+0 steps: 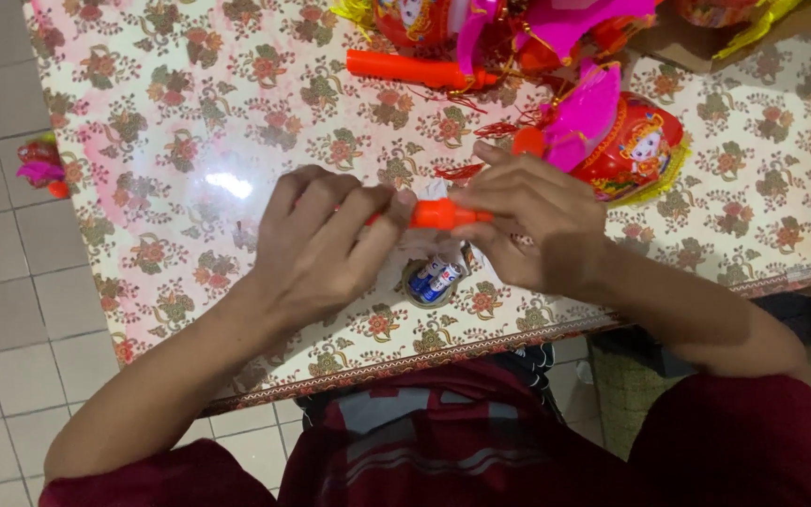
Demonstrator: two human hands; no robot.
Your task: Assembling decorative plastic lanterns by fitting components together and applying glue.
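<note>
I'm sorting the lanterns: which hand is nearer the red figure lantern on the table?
Right hand: it lies just left of the red lantern. The left hand is farther left.

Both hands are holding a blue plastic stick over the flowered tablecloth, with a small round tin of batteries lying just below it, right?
Not quite: the head view shows the plastic stick is orange, not blue. Both hands, left and right, do hold it over the flowered tablecloth, with the small round tin of batteries just below.

Head view, steeply downward, near table [190,122]
</note>
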